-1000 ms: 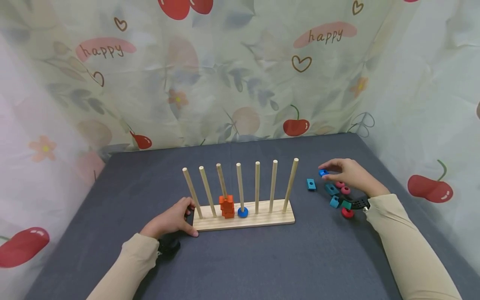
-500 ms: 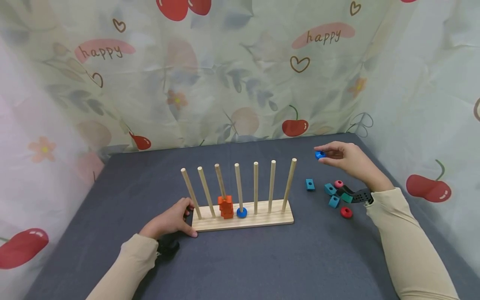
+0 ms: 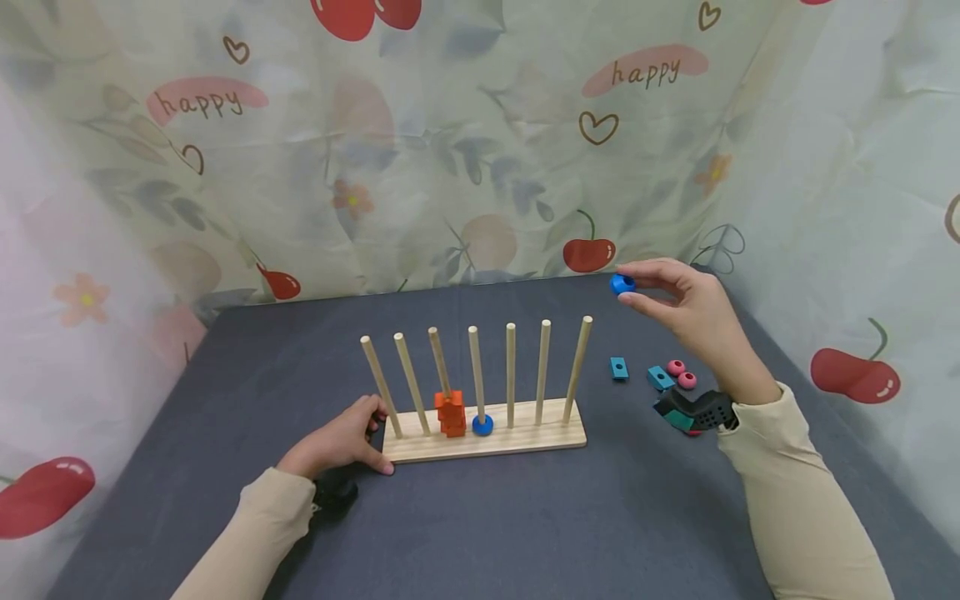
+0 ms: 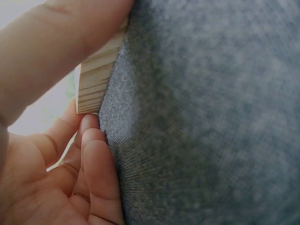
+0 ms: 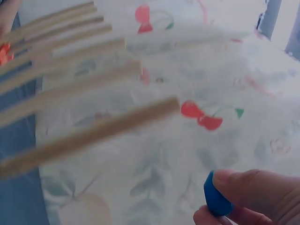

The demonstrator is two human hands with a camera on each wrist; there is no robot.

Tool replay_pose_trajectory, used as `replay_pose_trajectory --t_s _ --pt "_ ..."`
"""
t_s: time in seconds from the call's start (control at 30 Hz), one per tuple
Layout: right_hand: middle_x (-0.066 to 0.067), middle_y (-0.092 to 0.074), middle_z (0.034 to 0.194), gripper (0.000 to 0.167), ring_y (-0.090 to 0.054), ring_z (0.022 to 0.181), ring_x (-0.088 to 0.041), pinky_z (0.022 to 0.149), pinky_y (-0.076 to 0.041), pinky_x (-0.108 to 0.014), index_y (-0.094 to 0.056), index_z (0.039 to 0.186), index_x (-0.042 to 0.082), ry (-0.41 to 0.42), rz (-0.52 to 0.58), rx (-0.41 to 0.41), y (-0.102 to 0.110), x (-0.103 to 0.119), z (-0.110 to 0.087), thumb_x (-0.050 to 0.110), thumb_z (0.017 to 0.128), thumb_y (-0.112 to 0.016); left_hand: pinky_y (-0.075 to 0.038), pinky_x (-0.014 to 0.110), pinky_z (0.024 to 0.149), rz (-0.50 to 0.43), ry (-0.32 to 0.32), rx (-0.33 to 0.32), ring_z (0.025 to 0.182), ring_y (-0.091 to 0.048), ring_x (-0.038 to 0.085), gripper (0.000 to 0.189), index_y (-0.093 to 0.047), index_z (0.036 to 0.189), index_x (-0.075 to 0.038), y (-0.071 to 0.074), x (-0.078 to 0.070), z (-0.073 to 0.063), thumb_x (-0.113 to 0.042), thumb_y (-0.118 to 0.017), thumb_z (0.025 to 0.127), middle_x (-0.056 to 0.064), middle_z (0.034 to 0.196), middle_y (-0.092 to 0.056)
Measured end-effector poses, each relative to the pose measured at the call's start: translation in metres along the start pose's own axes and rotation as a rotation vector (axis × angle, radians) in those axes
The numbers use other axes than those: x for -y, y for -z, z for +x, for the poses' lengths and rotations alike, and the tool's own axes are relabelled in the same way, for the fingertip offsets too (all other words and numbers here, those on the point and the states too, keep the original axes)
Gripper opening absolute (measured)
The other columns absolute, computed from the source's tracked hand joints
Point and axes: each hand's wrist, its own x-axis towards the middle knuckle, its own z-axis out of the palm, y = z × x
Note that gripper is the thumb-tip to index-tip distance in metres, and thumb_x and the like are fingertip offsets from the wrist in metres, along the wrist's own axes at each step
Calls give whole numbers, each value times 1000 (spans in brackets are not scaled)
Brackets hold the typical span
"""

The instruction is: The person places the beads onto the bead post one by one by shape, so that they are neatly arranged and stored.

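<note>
My right hand (image 3: 693,312) pinches a blue bead (image 3: 622,284) between thumb and fingertips, raised above the table to the right of the pegs. In the right wrist view the blue bead (image 5: 217,194) shows side-on at the fingertips. My left hand (image 3: 341,437) grips the left end of a wooden peg board (image 3: 487,446), thumb at its front corner and fingers behind. The left wrist view shows the board's end (image 4: 96,86) between thumb and fingers. Orange beads (image 3: 451,414) are stacked on the third peg from the left; a blue bead (image 3: 482,425) sits at the foot of the fourth.
Right of the board lie teal blocks (image 3: 618,368) and pink beads (image 3: 686,381). The right wrist's black camera strap (image 3: 701,408) covers some of the pieces there. A dark cloth covers the table (image 3: 480,533), and a printed curtain (image 3: 450,167) hangs behind it.
My right hand has lifted the blue bead up from among the loose pieces and moved it left toward the pegs. My left hand keeps its place on the board.
</note>
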Motion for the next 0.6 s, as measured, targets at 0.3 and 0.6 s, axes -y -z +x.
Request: replay_pose_trajectory --t_s 0.3,0.6 --pt "-5 -64 120 34 -64 104 -7 84 -51 -19 -65 121 7 128 275 -76 -24 34 -13 4 87 -69 -38 34 77 -4 5 5 92 -42 24 67 -47 106 -2 0 -1 0 -15 -93 59 11 103 -43" --pt "-4 -65 118 35 -66 102 -10 85 -52 -24 -62 120 -2 190 372 -5 -48 58 -16 0 86 -68 -38 35 79 -4 8 8 93 -42 24 67 -47 107 -3 0 -2 -1 -14 -93 60 11 104 -43"
